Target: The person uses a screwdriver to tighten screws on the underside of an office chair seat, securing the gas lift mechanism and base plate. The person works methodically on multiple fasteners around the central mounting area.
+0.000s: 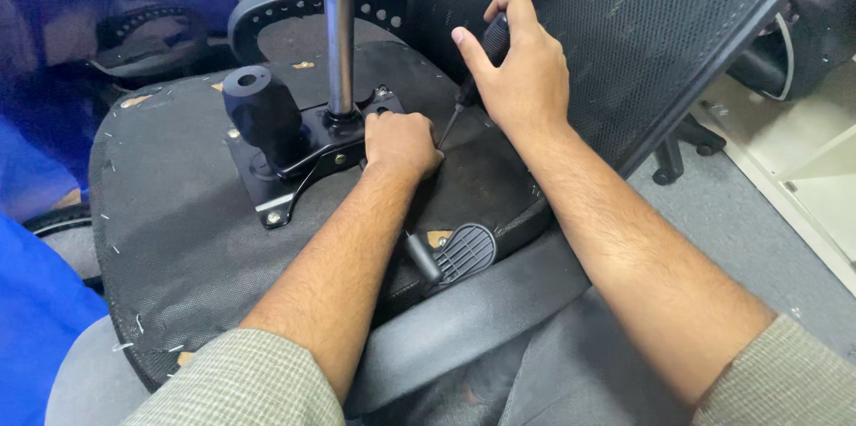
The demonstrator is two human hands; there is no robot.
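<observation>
Fingers [522,29] of the right hand [522,69] wrapped tightly round the dark handle of a screwdriver [473,78], thumb up along its side; handle mostly swallowed by the grip, only its upper end and the thin shaft showing. Shaft slanted down and left, tip vanishing at the knuckles of the left hand [401,143], so the screw or point of contact hidden. Left hand curled into a loose fist, pressed against the edge of the black metal mechanism plate [285,172] on the upturned chair seat [169,221]; whether anything sits inside that fist impossible to tell. Gas-lift column [339,43] rising from the plate, its top cut off by the upper edge. Black knob [259,105] just left of it. Adjustment lever with ribbed paddle [459,252] poking out between the forearms, its root covered by the left arm. Mesh backrest [624,25] leaning behind the right hand, cropped at top and right. Blurred blue fabric [36,319] at the left edge, shape unclear.
</observation>
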